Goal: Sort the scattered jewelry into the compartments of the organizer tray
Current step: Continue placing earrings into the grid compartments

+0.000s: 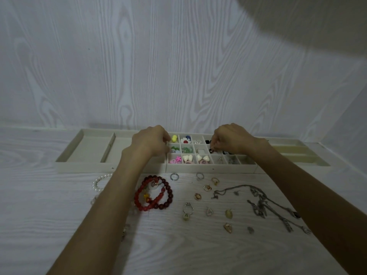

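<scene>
Both hands hover over the organizer tray (210,167), the left hand (152,140) curled, grasp unclear, the right hand (228,140) pinching a small dark piece (211,150), while unsorted rings (206,192) lie nearer on the tabletop (59,205), closer to the right.

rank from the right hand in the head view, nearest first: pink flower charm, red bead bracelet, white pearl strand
From the right hand:
1. Pink flower charm, front-left tray compartment.
2. Red bead bracelet, on the table left of centre.
3. White pearl strand, far left beside the forearm.
</scene>
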{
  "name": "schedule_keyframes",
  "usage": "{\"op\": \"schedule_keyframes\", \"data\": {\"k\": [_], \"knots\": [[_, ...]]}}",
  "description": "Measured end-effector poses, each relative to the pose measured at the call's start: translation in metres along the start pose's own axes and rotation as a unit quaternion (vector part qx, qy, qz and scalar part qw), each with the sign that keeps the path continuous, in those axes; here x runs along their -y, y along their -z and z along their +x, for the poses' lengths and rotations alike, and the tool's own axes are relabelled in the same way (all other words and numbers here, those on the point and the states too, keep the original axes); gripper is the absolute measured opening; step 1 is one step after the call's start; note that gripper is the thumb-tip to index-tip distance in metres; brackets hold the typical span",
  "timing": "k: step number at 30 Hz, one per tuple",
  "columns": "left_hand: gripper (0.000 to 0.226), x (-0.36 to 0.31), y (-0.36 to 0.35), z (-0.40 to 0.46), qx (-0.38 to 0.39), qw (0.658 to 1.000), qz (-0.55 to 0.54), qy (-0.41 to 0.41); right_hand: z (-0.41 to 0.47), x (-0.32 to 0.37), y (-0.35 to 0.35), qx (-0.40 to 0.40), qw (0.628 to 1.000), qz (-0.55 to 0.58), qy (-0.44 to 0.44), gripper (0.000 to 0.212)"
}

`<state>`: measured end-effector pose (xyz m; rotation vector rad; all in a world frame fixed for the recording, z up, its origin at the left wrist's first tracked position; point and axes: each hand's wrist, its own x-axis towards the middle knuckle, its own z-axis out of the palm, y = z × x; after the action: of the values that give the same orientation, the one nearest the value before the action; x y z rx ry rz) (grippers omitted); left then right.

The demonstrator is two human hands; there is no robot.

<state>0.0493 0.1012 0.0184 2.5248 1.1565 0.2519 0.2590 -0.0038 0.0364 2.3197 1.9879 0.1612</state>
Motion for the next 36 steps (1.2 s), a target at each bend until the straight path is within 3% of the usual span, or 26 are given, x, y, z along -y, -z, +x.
{"op": "schedule_keyframes", "data": {"k": [10, 19, 36], "knots": [[0.042, 0.002, 0.001, 0.0, 0.001, 1.0, -0.012, -0.002, -0.005, -0.003, -0.013, -0.014, 0.989, 0.138, -0.056, 0.017], [0.041, 0.002, 0.001, 0.0, 0.002, 1.0, -0.01, -0.007, -0.006, -0.007, -0.004, 0.017, 0.998, 0.059, -0.033, 0.017], [0.04, 0.001, 0.003, -0.001, -0.001, 1.0, -0.012, -0.022, -0.013, -0.007, 0.002, -0.011, 0.995, 0.095, -0.03, 0.018]]}}
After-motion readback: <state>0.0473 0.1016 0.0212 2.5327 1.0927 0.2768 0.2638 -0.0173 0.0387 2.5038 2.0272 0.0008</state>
